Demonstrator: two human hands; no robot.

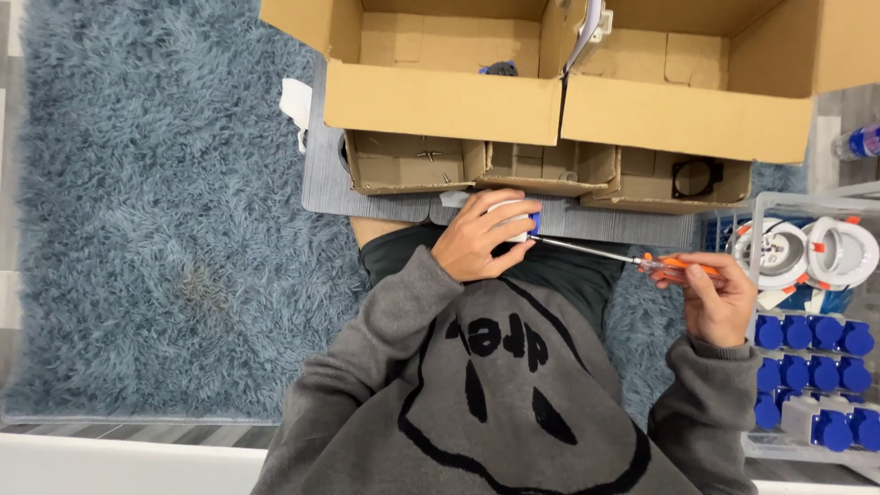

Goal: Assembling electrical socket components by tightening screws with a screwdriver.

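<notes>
Head view, frame centre: left hand [477,243] grips a white-and-blue plug [518,223] while right hand [715,293] holds an orange-handled screwdriver [623,258], tip at the plug, apparently mid-screwing and needing steady alignment.

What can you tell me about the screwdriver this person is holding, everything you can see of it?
The screwdriver has a slim, shiny metal shaft and an orange, partly clear handle. It lies nearly level, tilted slightly, pointing left. The right hand pinches the handle in its fingertips. Its tip meets the blue end of a small white part gripped in the left hand, above the person's lap.
</notes>
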